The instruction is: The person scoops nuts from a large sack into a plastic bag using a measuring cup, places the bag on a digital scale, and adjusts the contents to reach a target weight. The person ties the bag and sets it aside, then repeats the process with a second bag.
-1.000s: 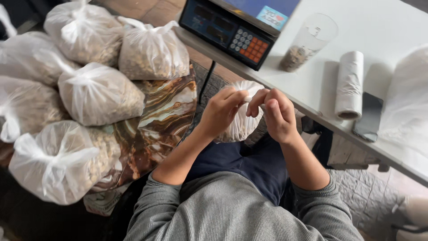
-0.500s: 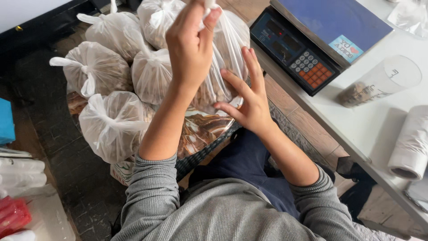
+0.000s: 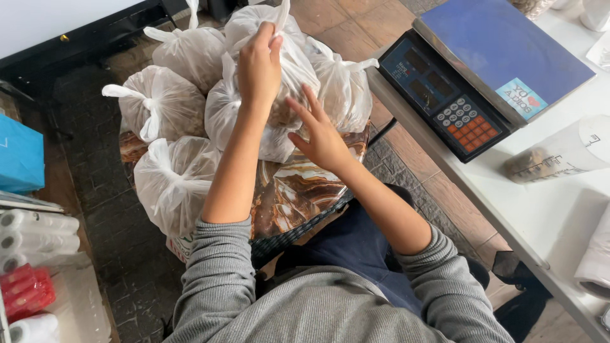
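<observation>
Two hands on it: left hand (image 3: 259, 63) pinches the tied bag (image 3: 279, 76) by its knot, right hand (image 3: 319, 136) open beneath. Soft, saggy, probably hefty beside the scale (image 3: 483, 76); the knot's the handle.

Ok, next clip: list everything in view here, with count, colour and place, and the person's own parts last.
held bag: one, clear plastic, tan filling, gripped at its knotted top above the pile
tied bags: about five, clear plastic with tan filling, piled on the tray
tray: one, brown marbled, under the bags
scale: one, blue platform and dark keypad panel, on the white table
table: one, white, at right
plastic cup: one, clear, lying on its side on the table, brownish contents
bag rolls: several, white, lower left
blue box: one, left edge
red packets: some, lower left
left hand: pinching the held bag's top
right hand: open, fingers spread against the held bag
</observation>
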